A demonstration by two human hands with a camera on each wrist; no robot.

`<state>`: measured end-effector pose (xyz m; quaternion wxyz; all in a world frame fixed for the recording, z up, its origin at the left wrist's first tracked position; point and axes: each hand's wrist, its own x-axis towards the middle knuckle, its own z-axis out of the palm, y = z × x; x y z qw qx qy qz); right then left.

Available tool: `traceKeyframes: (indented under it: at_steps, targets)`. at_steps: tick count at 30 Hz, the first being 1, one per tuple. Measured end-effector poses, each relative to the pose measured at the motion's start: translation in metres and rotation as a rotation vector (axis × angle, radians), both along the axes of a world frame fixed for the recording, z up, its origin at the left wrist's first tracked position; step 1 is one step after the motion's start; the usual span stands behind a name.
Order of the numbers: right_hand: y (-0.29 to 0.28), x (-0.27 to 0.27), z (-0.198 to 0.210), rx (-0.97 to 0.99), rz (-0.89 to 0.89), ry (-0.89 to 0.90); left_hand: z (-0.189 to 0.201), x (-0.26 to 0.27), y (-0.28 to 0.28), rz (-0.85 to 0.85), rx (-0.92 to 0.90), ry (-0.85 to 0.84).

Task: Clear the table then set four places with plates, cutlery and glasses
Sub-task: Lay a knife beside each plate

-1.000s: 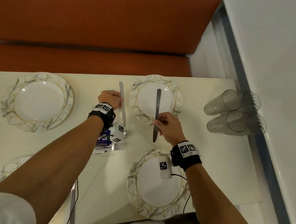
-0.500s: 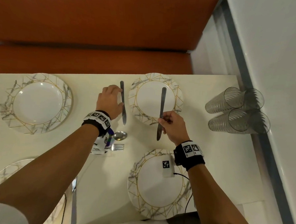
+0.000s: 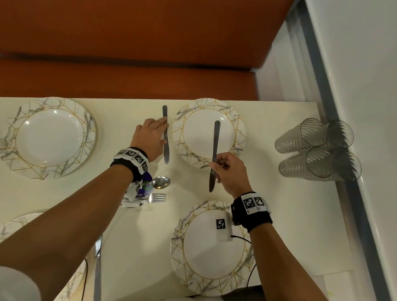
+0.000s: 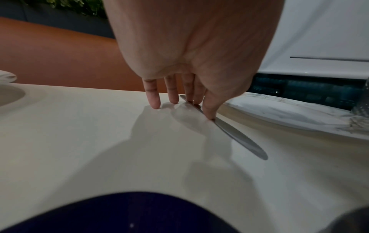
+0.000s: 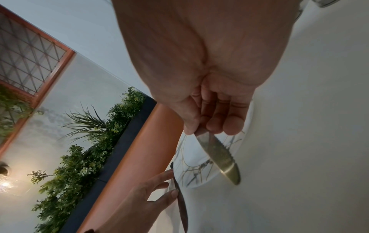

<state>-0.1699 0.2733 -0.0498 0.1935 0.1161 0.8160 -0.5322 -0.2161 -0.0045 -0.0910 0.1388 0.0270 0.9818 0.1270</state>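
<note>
A knife (image 3: 167,153) lies flat on the cream table (image 3: 52,200), just left of the far right plate (image 3: 239,129). My left hand (image 3: 158,125) rests on this knife (image 4: 237,135) with straight fingers, thumb and fingertips (image 4: 209,113) touching its handle. My right hand (image 3: 217,161) pinches a second knife (image 3: 216,137) by its middle. That knife hangs over the far right plate, handle pointing away, serrated blade (image 5: 217,154) toward me. Three more marbled plates sit at far left (image 3: 88,130), near right (image 3: 178,253) and near left (image 3: 2,232).
A spoon (image 3: 161,182) and fork (image 3: 157,197) lie mid-table under my left wrist. Another knife (image 3: 97,278) lies by the near left plate. Stacked clear glasses (image 3: 317,149) lie on their sides at the right edge by the wall. An orange bench (image 3: 129,43) runs behind the table.
My left hand carried its knife toward the far edge, laid it beside the far right plate and straightened its fingers. The right hand still holds its knife over the plate.
</note>
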Motion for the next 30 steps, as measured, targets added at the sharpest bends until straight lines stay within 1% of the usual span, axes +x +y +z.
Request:
traceKeyframes:
  at_steps: [8,14,16,20,26,30]
  targets:
    - [0.0,0.001,-0.002,0.001,0.001,-0.01,-0.001,-0.001,-0.001,0.012,0.031,-0.005]
    - [-0.008,0.0,0.0,-0.014,0.018,0.005,0.002,0.01,-0.01,0.037,0.116,0.022]
    - [-0.01,-0.003,0.003,-0.012,0.027,0.011,0.002,0.012,-0.011,0.021,0.103,0.012]
    - [-0.015,-0.006,0.007,0.001,0.046,0.031,-0.001,0.015,-0.007,-0.015,0.02,-0.025]
    - [-0.017,-0.006,0.008,0.043,0.07,0.059,-0.001,0.015,-0.005,0.004,0.016,-0.015]
    - [-0.018,-0.004,0.008,0.055,0.077,0.07,0.0,0.018,-0.008,0.028,0.068,-0.005]
